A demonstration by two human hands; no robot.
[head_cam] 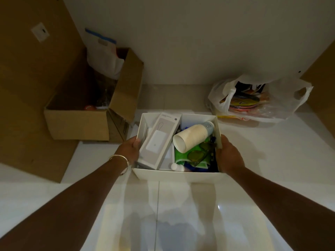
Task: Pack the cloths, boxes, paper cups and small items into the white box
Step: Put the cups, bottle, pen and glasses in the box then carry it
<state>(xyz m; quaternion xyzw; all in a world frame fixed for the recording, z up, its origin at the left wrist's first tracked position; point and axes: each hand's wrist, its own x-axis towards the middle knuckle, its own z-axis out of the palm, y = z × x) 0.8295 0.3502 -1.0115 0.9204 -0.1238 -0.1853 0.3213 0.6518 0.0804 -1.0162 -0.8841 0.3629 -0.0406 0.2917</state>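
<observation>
- The white box (179,175) is held between the two hands over the glossy white floor (181,214), its long axis running away from the person; whether it rests on the floor or is slightly lifted cannot be told.
- The left hand (129,150) is clasped on the box's left wall, thumb hooked over the rim and the other fingers hidden outside it; a bangle (120,158) is worn at that wrist.
- The right hand (229,155) is pressed to the right wall, thumb up at the rim; the curl of its remaining fingers is hidden, though a grip on the wall is judged likely.
- Both hands are equally near the box, one at each side wall, so any next move of the box would be a two-handed one.
- Inside the box, on the left, a long pale product box (159,142) is propped at a slant, its far end resting on the far rim.
- On the right, a stack of paper cups (190,137) lies on its side, mouth toward the near left.
- Under the cups a green cloth (183,156) is seen, with yellow-tinted glasses (201,153) lying on it.
- A small white bottle cap (174,166) shows at the near wall.
- Packing is judged to be nearly or fully done.
- Well apart to the left, an open cardboard box (78,122) stands; to the right, a plastic bag (259,100) with colourful contents lies by the wall.
</observation>
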